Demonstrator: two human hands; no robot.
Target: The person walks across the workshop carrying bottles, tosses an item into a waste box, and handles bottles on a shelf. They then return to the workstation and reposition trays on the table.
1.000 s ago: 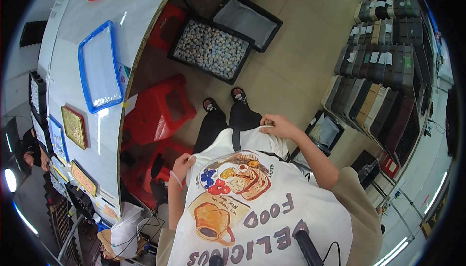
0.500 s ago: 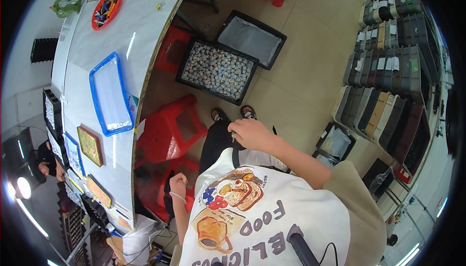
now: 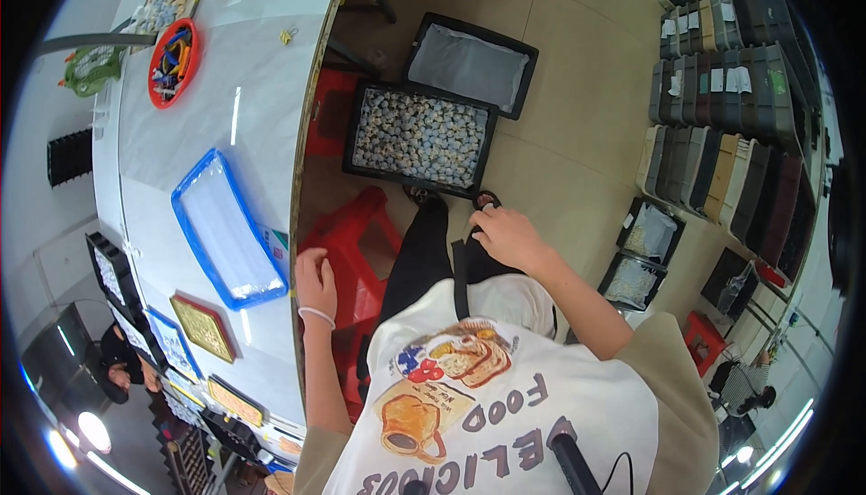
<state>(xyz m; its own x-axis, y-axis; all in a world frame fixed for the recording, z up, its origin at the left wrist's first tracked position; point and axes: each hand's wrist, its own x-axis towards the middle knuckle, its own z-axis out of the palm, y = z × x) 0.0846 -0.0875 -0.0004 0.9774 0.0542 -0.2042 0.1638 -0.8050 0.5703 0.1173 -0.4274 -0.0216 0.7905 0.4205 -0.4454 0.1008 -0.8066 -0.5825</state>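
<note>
My left hand (image 3: 317, 282) is open beside the table (image 3: 257, 134) edge, its fingers loosely stretched and nothing in them. Below it is a red plastic stool (image 3: 361, 233). In front of my right leg, my right hand (image 3: 508, 237) is closed with curled fingers; what they hold, if anything, is hidden. On the floor by my feet sits a black crate (image 3: 354, 168) full of small grey-and-white pieces. A second black crate (image 3: 532, 66), lined with a pale sheet, touches it at the far right. A blue-rimmed tray (image 3: 185, 215) with a white bottom lies on the table.
A red basin (image 3: 191, 75) of hand tools and a gold tray (image 3: 202, 327) stand on the table. Black crates are stacked (image 3: 722, 89) along the right, with smaller trays (image 3: 634, 280) on the floor there. Another person (image 3: 126, 360) is beyond the table at the left.
My left hand has moved forward from beside my body to the table edge, its fingers opening. My right hand has shifted right. The view has shifted, moving the table and crates within the picture.
</note>
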